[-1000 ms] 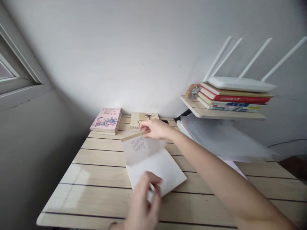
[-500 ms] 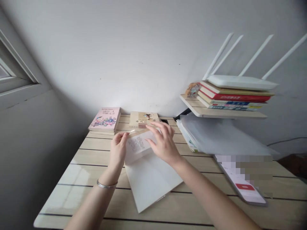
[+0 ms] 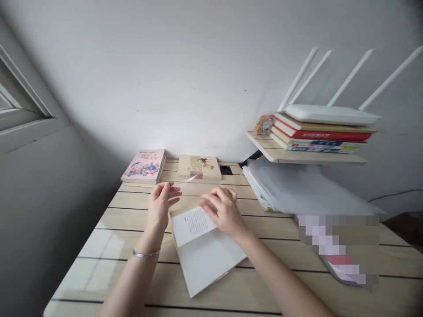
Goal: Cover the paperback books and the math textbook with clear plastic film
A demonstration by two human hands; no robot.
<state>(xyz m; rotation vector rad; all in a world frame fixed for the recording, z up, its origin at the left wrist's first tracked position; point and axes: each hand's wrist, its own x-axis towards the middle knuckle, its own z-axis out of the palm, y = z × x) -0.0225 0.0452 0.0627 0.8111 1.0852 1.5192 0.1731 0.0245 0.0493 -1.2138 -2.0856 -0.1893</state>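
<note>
A book (image 3: 209, 264) lies at an angle on the table, its pale cover and a printed flap (image 3: 194, 224) facing up. Just beyond its upper left corner is my left hand (image 3: 161, 202), thumb and forefinger pinched on a sheet of clear plastic film (image 3: 194, 178), the other fingers loosely spread. The film shows mostly by its glint, and its outline is hard to follow. My right hand (image 3: 224, 209) bends over the upper edge of the book, thumb and fingers closed together beside the flap. What sits between them is hidden.
Pink-covered books (image 3: 143, 166) are stacked at the back left, a beige book (image 3: 200, 168) to their right. A small shelf (image 3: 307, 156) carries books and a white router (image 3: 330, 114). Below it lie translucent sheets (image 3: 304, 189) and a partly blurred phone (image 3: 346, 268).
The clear film has come up off the book and now shows between my hands. My right hand has moved down and its fingers have closed. The printed flap lies flatter.
</note>
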